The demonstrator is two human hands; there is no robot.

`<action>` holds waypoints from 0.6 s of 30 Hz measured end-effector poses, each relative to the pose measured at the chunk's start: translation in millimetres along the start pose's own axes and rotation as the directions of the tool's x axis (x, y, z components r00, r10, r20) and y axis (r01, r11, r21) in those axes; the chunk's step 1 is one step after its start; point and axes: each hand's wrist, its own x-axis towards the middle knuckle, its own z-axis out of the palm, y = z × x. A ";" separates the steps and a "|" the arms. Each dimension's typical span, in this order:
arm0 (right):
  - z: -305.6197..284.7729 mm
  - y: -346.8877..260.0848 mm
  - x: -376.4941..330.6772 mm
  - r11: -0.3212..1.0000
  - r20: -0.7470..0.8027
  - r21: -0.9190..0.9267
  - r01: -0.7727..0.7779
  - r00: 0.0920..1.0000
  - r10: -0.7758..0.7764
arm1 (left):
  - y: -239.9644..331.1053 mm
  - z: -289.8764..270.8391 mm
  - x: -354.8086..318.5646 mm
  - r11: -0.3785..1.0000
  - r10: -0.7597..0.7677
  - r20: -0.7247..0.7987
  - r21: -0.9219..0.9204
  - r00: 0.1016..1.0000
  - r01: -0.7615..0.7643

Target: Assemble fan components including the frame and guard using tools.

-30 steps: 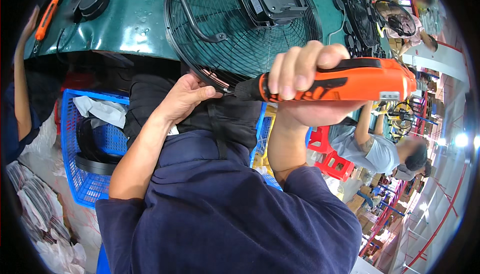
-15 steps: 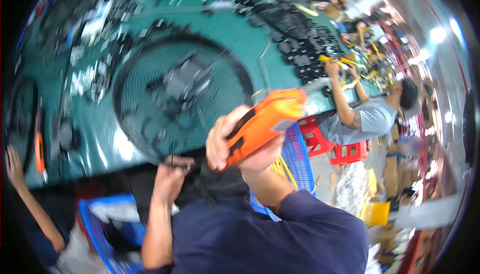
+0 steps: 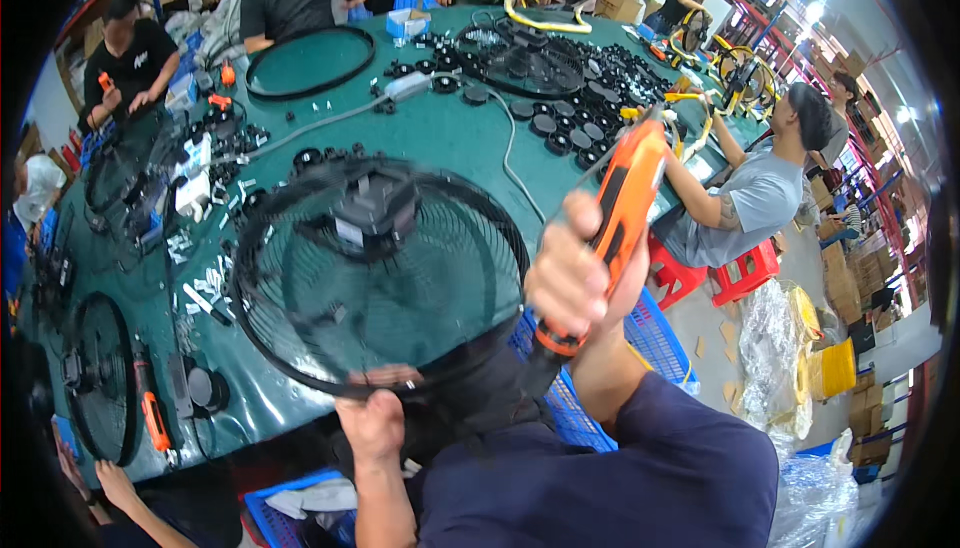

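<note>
In front of me is a round black fan cage (image 3: 262, 323) with a dark boxy motor housing (image 3: 375, 213) at its centre. Its near rim lies in the grip of my left hand (image 3: 372, 423), thumb on the outside and fingers over the edge. An orange and black electric screwdriver (image 3: 630, 193) is wrapped in the fist of my right hand (image 3: 580, 273), raised to the right of the cage. The tool's dark, blurred nose points down and left, apart from the cage.
Black round parts (image 3: 570, 128) crowd the far table. A grey cable (image 3: 510, 138) crosses it. Another orange screwdriver (image 3: 153, 418) lies left, near a co-worker's hand (image 3: 118, 483). Blue baskets (image 3: 655, 338) stand below the edge; a seated person (image 3: 755, 193) works at right.
The view has swung up, showing more of the far table and people. My right hand has turned the screwdriver more upright. My left hand stays on the cage rim.
</note>
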 end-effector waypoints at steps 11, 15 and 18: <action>40.8 8.8 87.9 0.944 0.026 -0.314 0.102 0.995 -0.099 | 24.4 24.9 47.4 0.991 0.102 0.100 -0.093 0.990 -0.093; 38.8 38.2 106.1 0.951 -0.026 -0.299 0.086 0.995 -0.098 | 28.4 32.1 42.8 0.984 0.130 0.064 -0.128 0.990 -0.121; 43.5 55.6 110.9 0.945 -0.075 -0.321 0.063 0.993 -0.092 | 24.7 24.4 40.6 0.981 0.140 0.083 -0.150 0.987 -0.126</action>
